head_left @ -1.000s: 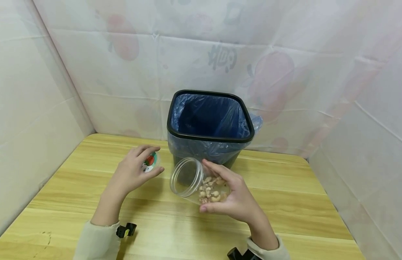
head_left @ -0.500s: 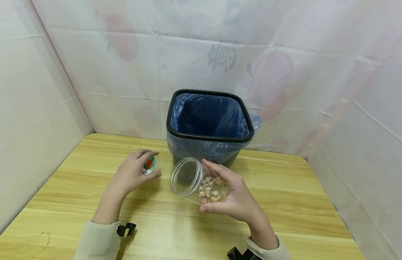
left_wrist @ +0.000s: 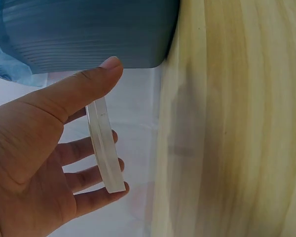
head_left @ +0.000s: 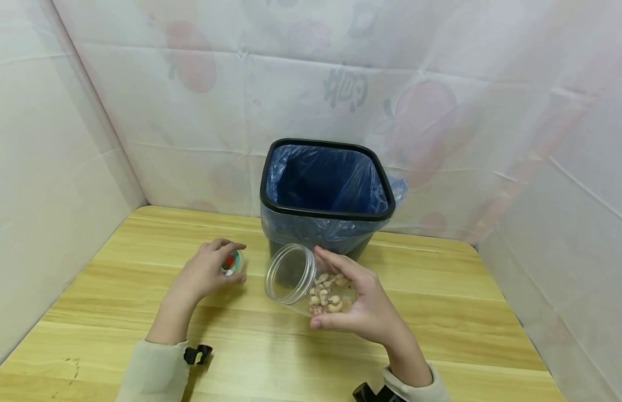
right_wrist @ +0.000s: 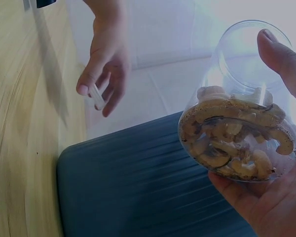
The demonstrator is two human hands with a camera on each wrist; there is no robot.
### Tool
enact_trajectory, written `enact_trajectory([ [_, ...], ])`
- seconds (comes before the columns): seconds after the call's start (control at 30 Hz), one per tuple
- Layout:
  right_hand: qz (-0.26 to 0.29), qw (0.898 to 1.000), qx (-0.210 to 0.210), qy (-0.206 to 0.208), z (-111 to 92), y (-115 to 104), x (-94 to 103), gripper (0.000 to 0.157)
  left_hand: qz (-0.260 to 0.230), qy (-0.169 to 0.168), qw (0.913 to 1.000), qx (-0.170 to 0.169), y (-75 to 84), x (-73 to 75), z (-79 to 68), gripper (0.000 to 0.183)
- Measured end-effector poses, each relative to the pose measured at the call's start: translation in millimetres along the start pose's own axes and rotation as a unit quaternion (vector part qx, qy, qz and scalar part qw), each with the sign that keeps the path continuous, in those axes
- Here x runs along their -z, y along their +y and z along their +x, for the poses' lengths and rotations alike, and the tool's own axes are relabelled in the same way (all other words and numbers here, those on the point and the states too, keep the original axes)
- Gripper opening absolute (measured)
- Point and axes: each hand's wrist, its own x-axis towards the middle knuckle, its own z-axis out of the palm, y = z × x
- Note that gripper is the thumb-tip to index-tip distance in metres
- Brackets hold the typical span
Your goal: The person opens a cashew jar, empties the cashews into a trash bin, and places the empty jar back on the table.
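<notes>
In my right hand (head_left: 358, 298) I grip a clear plastic jar (head_left: 290, 273), tilted with its uncovered mouth toward the left. Cashew nuts (right_wrist: 237, 143) lie in its lower part, pooled toward the base. My left hand (head_left: 207, 268) holds a round lid (head_left: 231, 263) with a green, white and red label, between thumb and fingers. Seen edge-on in the left wrist view, the lid (left_wrist: 106, 148) is translucent, and the hand is raised above the table with its shadow on the wood. Lid and jar are apart, the lid left of the mouth.
A dark bin (head_left: 326, 215) lined with a blue plastic bag (head_left: 326, 173) stands on the table just behind the jar. Pale printed fabric (head_left: 311, 95) hangs at the back and sides. The wooden table (head_left: 271, 357) extends around the hands.
My left hand has lowered slightly toward me with the lid, which has turned a little. The right hand and the jar have stayed in place.
</notes>
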Motion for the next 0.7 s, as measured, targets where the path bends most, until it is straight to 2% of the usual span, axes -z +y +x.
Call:
enact_trajectory([
  [0.37, 0.01, 1.0, 0.001, -0.001, -0.5, 0.2, -1.2, 0.101, -0.006, -0.036, 0.9991, 0.021, -6.1, -6.1, -2.5, 0.064],
  [0.7, 0.008, 1.0, 0.001, 0.001, -0.4, 0.3, -0.6, 0.102, -0.023, -0.063, 0.9973, 0.028, -8.9, -5.2, -3.6, 0.067],
])
